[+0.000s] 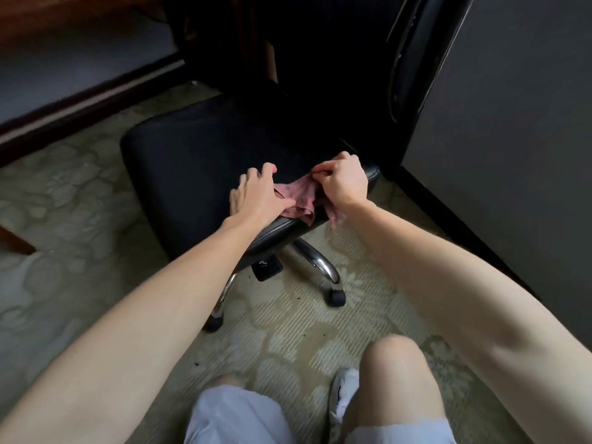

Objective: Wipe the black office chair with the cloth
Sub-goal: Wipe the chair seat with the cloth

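Knee (394,363) | left fingers (256,176) splayed on seat (192,155) | right fingers (322,174) pinch cloth (298,195), lengthwise along edge

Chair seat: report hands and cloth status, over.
Left hand spread on pink cloth. Right hand pinching it. Cloth bunched at front edge of black chair seat. Nothing blocking seat.

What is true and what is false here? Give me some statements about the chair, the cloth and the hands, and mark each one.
1. The cloth is pink. True.
2. The cloth lies on the carpet. False: it lies at the front edge of the chair seat.
3. The right hand pinches the cloth. True.
4. The chair stands on wooden legs. False: its legs are shiny metal with wheels.
5. The left hand rests on the seat beside the cloth. True.
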Available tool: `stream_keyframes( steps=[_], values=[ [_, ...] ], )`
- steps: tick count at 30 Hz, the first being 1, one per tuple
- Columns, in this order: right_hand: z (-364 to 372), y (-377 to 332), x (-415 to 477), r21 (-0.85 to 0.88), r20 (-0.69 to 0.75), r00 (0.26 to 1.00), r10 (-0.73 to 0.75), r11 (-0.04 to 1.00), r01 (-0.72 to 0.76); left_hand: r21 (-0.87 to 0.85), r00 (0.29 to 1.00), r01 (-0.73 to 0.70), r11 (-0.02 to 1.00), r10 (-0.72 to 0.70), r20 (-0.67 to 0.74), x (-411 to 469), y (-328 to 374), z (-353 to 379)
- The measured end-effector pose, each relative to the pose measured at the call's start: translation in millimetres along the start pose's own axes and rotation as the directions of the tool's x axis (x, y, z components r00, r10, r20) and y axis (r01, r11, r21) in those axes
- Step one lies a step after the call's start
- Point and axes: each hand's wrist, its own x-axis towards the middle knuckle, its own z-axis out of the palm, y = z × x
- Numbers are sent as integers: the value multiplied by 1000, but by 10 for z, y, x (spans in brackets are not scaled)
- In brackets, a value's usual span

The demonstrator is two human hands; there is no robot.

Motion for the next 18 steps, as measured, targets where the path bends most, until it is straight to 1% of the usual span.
stream_keyframes(
  steps=[3, 5, 9, 12, 15, 18],
  values=[
    [58, -34, -120, -103, -86, 995, -41, 994, 32, -22, 1000, -17, 1000, 17, -17, -28, -173, -15],
    [106, -108, -207, -126, -116, 993, -20, 992, 6, -15, 999, -37, 999, 36, -19, -75, -280, -51],
    [271, -253, -382, -128, -50, 996, 78, 988, -84, 15, 997, -71, 997, 70, 23, -146, -510, -156],
    [455, -294, -534, -210, -19, 999, 40, 977, -44, 43, 993, -99, 994, 95, 76, -118, -649, -229],
    [582, -248, -615, -153, -46, 999, 12, 988, -19, 66, 987, -127, 990, 119, 109, -22, -677, -246],
    [601, -152, -614, -112, -18, 1000, 15, 994, -17, 81, 978, -145, 986, 130, 164, 107, -651, -227]
  ],
)
